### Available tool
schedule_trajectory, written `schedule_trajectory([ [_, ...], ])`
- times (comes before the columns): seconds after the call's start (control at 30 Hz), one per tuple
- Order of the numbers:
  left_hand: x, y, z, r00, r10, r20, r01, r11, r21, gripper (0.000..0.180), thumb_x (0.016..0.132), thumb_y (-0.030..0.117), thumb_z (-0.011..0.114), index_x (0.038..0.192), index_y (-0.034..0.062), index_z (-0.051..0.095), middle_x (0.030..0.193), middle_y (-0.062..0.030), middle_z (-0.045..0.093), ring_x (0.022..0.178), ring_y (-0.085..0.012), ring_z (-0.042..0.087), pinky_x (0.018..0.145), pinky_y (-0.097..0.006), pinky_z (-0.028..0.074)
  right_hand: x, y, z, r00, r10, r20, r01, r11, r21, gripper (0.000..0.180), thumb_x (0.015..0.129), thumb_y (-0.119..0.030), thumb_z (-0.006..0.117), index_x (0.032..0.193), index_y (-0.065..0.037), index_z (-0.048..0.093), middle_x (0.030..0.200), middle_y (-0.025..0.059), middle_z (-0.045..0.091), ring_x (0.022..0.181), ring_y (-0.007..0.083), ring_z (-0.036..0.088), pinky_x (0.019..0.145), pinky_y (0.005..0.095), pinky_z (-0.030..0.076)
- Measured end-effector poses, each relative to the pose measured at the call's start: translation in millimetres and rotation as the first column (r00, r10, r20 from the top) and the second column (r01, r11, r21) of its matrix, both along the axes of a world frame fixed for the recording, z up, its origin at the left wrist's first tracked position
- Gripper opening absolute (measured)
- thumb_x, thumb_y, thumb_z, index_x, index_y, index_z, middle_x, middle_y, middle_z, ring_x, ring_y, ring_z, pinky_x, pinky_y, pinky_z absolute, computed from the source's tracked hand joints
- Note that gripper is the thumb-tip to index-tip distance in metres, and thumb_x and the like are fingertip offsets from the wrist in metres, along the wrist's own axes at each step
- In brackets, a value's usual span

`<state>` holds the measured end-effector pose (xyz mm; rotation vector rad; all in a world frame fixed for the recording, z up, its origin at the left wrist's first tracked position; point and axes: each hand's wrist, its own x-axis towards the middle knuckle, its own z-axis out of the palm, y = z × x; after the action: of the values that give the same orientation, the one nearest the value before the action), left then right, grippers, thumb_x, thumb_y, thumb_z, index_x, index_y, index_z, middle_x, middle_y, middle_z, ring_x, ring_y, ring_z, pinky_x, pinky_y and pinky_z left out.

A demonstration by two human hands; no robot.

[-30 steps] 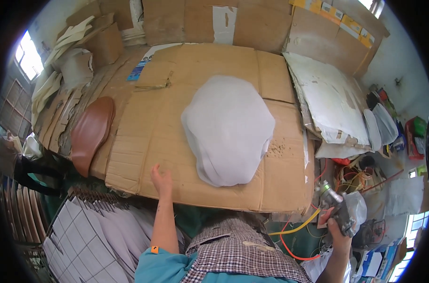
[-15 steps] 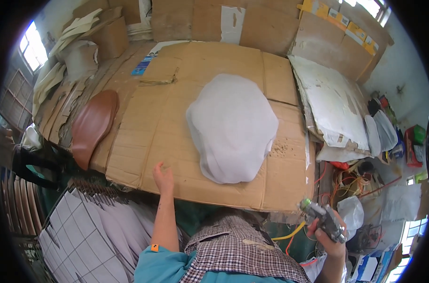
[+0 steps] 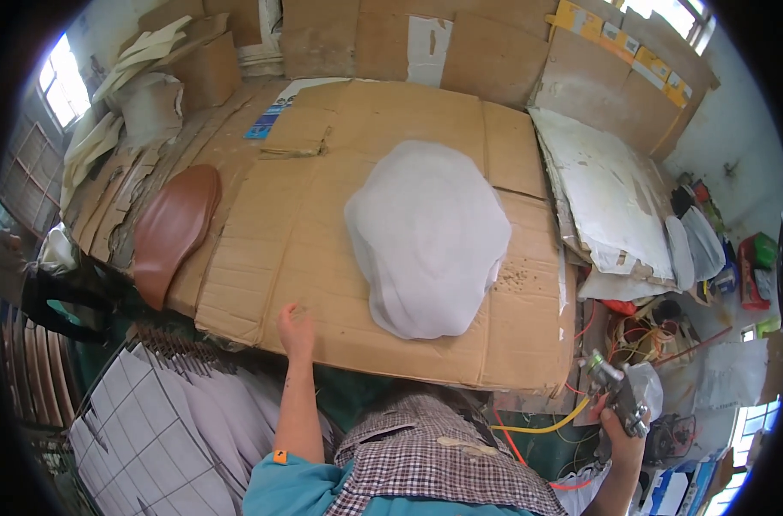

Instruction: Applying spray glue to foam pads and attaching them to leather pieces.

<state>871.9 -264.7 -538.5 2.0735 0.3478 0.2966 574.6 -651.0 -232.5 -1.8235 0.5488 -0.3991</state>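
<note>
My right hand is wrapped round a metal spray gun off the table's front right corner. A yellow hose runs up toward the gun. My left hand hovers over the front edge of the cardboard sheet, its fingers loosely bent and apart, holding nothing. Ahead, at the middle of the cardboard, lies a rounded, pale grey cloth-like piece with folded, wavy edges. Neither hand touches it. A curved brown leather-like panel rests at the table's left.
Light grey sheets hang from a rack at the lower left. A white-topped, worn board stands at the right. Orange cables tangle below it. Cardboard panels line the back, and scraps pile up at the far left.
My right hand has carried the spray gun outward to the right, away from the table's front edge. My left hand stays nearly in place. The grey piece and brown panel have not moved.
</note>
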Motion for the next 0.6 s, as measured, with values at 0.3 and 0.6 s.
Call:
schedule_trajectory([
  [0.3,6,-51,-5,0.978,-0.172,-0.119,0.166,0.984,-0.059,0.028,0.073,0.01,0.062,0.1,0.0046,0.059,0.093,-0.0079,0.06,0.087,-0.0154,0.056,0.075,-0.028,0.045,-1,5,-5,0.993,0.102,0.065,-0.107,0.991,0.08,0.055,0.073,-0.014,0.068,0.118,0.007,0.044,0.077,0.0087,0.059,0.066,0.0167,0.059,0.064,0.0288,0.049],
  [0.6,-19,-116,-16,0.879,-0.456,-0.141,0.389,0.855,-0.343,0.019,0.077,0.007,0.06,0.095,0.0019,0.06,0.08,-0.0036,0.062,0.071,-0.0107,0.058,0.064,-0.024,0.046,-36,-6,-1,0.997,0.075,0.029,-0.077,0.993,0.086,0.056,0.071,-0.009,0.067,0.119,0.007,0.043,0.076,0.0095,0.059,0.066,0.0182,0.06,0.063,0.0295,0.05],
])
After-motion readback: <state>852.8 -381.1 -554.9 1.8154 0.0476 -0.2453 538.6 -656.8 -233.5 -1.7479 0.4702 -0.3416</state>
